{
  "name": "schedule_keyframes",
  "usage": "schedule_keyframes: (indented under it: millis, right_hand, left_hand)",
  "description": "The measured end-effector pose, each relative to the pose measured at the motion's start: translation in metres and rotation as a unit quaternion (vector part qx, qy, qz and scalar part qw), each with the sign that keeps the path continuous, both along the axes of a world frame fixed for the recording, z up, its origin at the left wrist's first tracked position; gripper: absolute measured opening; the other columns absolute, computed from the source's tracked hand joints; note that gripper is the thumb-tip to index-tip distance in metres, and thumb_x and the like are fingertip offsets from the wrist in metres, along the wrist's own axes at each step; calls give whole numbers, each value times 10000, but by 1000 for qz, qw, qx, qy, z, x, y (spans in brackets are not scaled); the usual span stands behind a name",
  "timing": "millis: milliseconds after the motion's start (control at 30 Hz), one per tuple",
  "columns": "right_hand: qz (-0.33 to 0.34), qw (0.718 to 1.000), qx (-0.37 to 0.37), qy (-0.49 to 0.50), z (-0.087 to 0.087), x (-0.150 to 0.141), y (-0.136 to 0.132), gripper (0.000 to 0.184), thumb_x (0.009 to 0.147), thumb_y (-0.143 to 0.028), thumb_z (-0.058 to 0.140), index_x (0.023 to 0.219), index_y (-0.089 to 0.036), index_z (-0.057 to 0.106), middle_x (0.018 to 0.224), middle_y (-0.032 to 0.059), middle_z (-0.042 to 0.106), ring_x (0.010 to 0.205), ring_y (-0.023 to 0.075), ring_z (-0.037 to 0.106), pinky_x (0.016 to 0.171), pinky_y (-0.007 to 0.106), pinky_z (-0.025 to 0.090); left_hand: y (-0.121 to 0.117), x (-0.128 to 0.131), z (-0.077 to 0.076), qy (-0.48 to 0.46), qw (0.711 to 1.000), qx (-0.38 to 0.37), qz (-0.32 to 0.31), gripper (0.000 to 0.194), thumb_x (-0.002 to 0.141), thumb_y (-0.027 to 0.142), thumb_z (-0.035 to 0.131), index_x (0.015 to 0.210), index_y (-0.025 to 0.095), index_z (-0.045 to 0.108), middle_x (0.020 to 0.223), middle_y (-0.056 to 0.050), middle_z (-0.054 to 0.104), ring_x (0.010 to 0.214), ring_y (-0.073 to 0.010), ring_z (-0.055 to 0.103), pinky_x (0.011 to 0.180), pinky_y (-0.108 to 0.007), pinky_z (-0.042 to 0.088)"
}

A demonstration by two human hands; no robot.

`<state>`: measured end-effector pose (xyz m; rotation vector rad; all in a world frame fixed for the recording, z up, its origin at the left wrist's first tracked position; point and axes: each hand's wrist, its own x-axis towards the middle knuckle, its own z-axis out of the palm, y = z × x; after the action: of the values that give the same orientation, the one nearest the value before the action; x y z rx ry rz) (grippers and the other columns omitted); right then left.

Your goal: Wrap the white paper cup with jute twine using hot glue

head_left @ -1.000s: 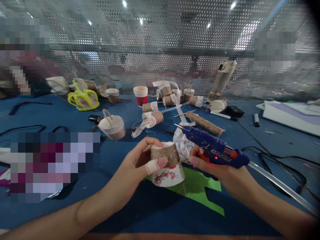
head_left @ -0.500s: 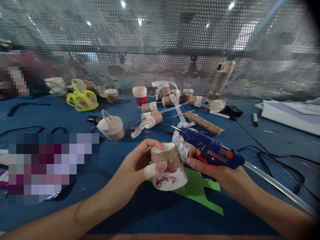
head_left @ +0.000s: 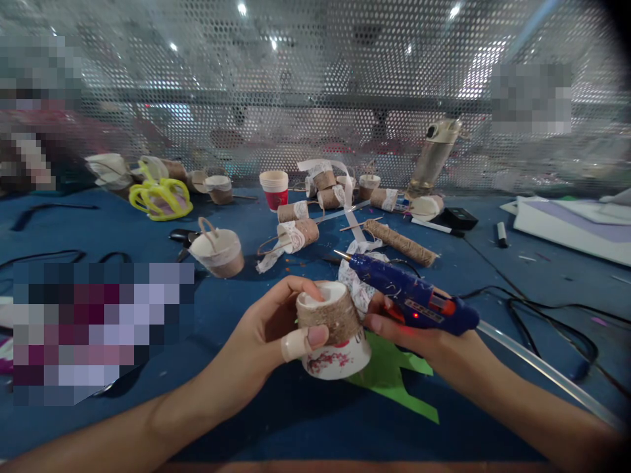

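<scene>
My left hand (head_left: 280,328) grips a paper cup (head_left: 332,361), thumb outside and fingers inside the opening. The thumb wears a bandage. Twine (head_left: 335,315) wraps the cup's upper part, while pink blossoms show on the white part below. A blue hot glue gun (head_left: 409,292) with a lit red light is in my right hand (head_left: 414,338), its nozzle pointing left and away from the cup. White lace (head_left: 359,292) lies against the cup's right side, close to my right fingers; whether they pinch it I cannot tell. A clear glue stick (head_left: 532,361) juts from the gun's back.
Several twine-and-lace cups (head_left: 298,235) lie farther back, beside a stack of red paper cups (head_left: 274,190). A twine roll (head_left: 401,242), a bottle (head_left: 434,157) and a finished-looking small basket (head_left: 219,253) stand around. Green paper (head_left: 394,387) lies beneath; black cables (head_left: 532,309) run at right.
The cup has tilted slightly and shifted a little lower. The glue gun has moved slightly left and down; both hands keep their hold.
</scene>
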<state>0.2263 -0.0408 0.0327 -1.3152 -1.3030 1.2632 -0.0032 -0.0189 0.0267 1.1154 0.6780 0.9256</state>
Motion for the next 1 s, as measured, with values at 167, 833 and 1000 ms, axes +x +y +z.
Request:
schedule_keyframes:
  millis: [167, 833, 1000]
  right_hand:
    - [1, 1000, -2, 14, -1, 1, -1, 208, 740, -326, 834, 792, -230, 658, 753, -42, 645, 711, 131, 619, 664, 234, 545]
    - [-3, 999, -6, 39, -1, -3, -2, 261, 679, -286, 883, 803, -227, 661, 749, -55, 663, 696, 120, 635, 674, 229, 540]
    - [15, 998, 20, 64, -5, -6, -3, 186, 759, -240, 829, 828, -230, 656, 774, -61, 662, 722, 110, 636, 715, 227, 539]
  left_hand:
    - [1, 1, 0, -13, 1000, 2, -10, 204, 797, 211, 798, 944, 273, 671, 968, 20, 686, 845, -143, 631, 713, -227, 501]
    - [2, -1, -2, -8, 998, -47, -41, 258, 799, 295, 782, 1014, 251, 647, 1100, -25, 663, 935, -175, 629, 754, -242, 482]
    - [0, 5, -3, 18, 995, -90, -35, 295, 819, 352, 768, 1033, 265, 586, 1150, -29, 646, 993, -209, 630, 778, -283, 466]
